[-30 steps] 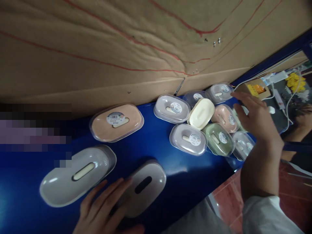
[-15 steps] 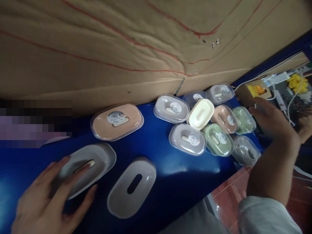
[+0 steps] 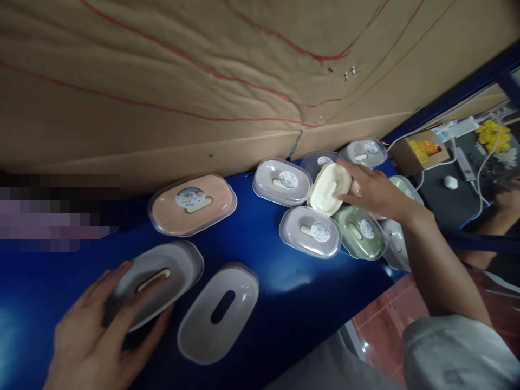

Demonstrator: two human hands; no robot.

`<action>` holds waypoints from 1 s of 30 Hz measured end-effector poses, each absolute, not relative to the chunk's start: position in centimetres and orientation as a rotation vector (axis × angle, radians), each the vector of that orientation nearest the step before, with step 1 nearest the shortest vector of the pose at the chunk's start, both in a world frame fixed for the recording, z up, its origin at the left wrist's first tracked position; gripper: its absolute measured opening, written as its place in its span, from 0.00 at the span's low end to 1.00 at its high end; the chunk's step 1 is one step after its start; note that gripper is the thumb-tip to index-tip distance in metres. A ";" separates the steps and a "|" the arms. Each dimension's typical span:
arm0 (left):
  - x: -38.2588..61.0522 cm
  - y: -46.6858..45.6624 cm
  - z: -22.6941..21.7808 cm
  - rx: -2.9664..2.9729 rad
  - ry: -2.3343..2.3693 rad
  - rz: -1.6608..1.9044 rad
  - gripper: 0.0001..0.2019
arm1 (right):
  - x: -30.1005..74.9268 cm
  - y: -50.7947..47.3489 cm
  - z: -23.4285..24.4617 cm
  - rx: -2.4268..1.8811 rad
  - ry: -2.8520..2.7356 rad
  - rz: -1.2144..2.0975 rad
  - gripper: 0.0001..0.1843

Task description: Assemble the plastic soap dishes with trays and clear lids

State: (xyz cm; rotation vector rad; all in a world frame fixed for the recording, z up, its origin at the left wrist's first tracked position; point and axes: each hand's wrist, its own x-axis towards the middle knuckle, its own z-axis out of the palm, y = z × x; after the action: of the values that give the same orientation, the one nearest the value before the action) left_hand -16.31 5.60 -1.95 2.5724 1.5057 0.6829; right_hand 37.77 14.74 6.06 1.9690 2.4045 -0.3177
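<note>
At the lower left, my left hand (image 3: 101, 325) curls round a grey oval plastic container (image 3: 152, 279) with a cream strip in its middle; fingertips touch its top and the thumb is at its near side. Beside it lies a grey oval shell (image 3: 203, 338) with a long open slot. Over on the right, my right hand (image 3: 371, 189) grips the edge of a small cream oval dish (image 3: 325, 187), which rests among the lidded containers. A green one (image 3: 361, 233) and a grey one (image 3: 311, 233) with round labels sit just below the cream dish.
A peach container (image 3: 195, 216) with a label stands against the cardboard wall (image 3: 182, 135). Several more lidded containers crowd the right end of the blue table (image 3: 260, 227). Beyond are a cardboard box (image 3: 422, 151), cables and another person's arm (image 3: 495, 216).
My right hand has swung left from beyond the table's end onto the cream dish. My left hand and the grey container have shifted slightly right.
</note>
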 end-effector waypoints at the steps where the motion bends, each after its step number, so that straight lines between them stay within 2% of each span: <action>1: -16.4 5.5 -2.2 2.593 1.511 0.671 0.43 | 37.1 15.0 6.3 1.987 2.419 -0.304 0.41; 4: -16.4 5.3 -2.7 2.613 1.506 0.655 0.47 | 35.8 15.1 7.2 2.115 2.547 -0.348 0.30; 6: -16.2 5.3 -2.6 2.602 1.507 0.648 0.48 | 34.9 14.9 7.4 2.081 2.654 -0.526 0.24; 8: -16.0 5.4 -2.5 2.597 1.483 0.651 0.48 | 33.9 14.7 7.4 1.908 2.751 -0.735 0.23; 11: -16.2 5.4 -2.9 2.624 1.442 0.639 0.46 | 32.8 14.9 7.2 1.705 2.828 -0.794 0.23; 16: -17.6 5.1 -4.3 2.689 1.380 0.614 0.38 | 34.0 16.0 6.3 1.902 2.687 -0.202 0.23; 18: -17.6 4.9 -4.3 2.696 1.363 0.611 0.38 | 34.9 16.5 5.6 1.920 2.593 -0.087 0.31; 20: -16.9 4.9 -3.7 2.687 1.362 0.638 0.39 | 35.7 17.1 4.9 1.885 2.563 -0.125 0.41; 21: -16.4 4.9 -3.2 2.675 1.366 0.650 0.39 | 36.0 17.4 4.6 1.865 2.567 -0.177 0.43; 27: -15.4 4.6 -1.2 2.518 1.403 0.797 0.35 | 36.3 18.3 4.7 1.835 2.695 -0.471 0.39; 30: -16.8 2.3 -1.1 2.375 1.442 0.754 0.35 | 36.0 18.5 4.6 1.732 2.770 -0.563 0.39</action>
State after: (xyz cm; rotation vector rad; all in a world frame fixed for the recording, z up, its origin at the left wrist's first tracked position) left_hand -16.80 2.33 -1.12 2.3750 1.4415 0.7538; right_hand 36.01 18.54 4.62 1.7318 2.7697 -0.5627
